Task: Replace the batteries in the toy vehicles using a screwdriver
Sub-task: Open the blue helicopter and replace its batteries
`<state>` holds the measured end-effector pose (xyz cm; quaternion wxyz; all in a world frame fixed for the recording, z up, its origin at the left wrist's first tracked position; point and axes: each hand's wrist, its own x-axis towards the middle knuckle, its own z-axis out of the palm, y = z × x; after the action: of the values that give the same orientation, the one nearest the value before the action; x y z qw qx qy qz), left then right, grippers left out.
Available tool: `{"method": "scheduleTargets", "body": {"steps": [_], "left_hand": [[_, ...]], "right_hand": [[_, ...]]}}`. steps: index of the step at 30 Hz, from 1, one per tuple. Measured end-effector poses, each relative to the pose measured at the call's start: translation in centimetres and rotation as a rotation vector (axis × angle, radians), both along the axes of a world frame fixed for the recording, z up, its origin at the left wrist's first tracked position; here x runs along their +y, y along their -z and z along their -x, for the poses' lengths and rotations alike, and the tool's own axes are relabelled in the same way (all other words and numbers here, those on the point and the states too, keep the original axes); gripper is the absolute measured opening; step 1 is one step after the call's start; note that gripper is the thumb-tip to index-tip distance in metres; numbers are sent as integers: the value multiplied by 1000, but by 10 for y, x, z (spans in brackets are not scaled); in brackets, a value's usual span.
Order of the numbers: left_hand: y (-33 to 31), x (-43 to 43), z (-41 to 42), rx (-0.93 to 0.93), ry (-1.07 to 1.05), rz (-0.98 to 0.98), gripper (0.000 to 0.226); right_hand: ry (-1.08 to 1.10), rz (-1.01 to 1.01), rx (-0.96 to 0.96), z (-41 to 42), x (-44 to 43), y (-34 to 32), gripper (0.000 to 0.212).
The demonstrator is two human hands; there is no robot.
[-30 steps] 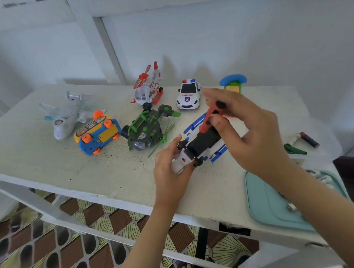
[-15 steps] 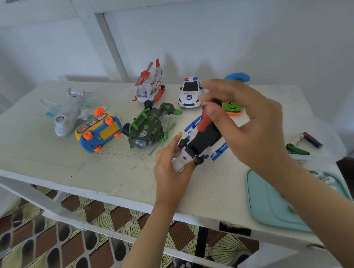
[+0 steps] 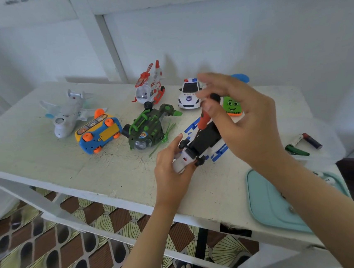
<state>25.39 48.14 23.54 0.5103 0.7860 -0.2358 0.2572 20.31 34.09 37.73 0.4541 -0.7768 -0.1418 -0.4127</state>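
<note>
The left hand [image 3: 170, 167] clamps its grip on the white-and-blue toy vehicle [image 3: 207, 140], belly-up on the worktop [image 3: 110, 172]. The right hand [image 3: 246, 122] pinches the orange screwdriver [image 3: 204, 120] against its underside. Light, stiff plastic likely skids, so hold it by the body.

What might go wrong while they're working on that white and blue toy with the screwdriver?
The screwdriver could slip: the right hand pinches only its top with fingertips, while the left hand steadies just one end of the white and blue toy. A freed screw would be tiny and could roll off the table. The loose batteries lie near the table's right end, by the working arm, and might get knocked off.
</note>
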Motion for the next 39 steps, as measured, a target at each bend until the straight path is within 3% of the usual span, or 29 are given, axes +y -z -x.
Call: {"method": "scheduleTargets", "body": {"steps": [4,10,17,25,30,34,39], "left_hand": [[-1,0,1,4,11,8,62],[1,0,-1,5,14,1,61],[1,1,-1,-16,15,-8,61],[1,2,-1,-1,6,-16,62],[1,2,-1,-2,1,-24,64],[1,2,0,-3,3,-18,67],[-1,1,0,-18,12,-13,63]], "right_hand": [[-21,35,40,0,2,3,28],[195,16,-16,-4,4,2,18],[55,44,23,-6,5,3,30],[221,-33,-32,-10,8,4,15],[38,-94,41,-10,7,2,20],[93,57,54,-8,10,3,22],[162,-35,-5,-8,14,0,12]]}}
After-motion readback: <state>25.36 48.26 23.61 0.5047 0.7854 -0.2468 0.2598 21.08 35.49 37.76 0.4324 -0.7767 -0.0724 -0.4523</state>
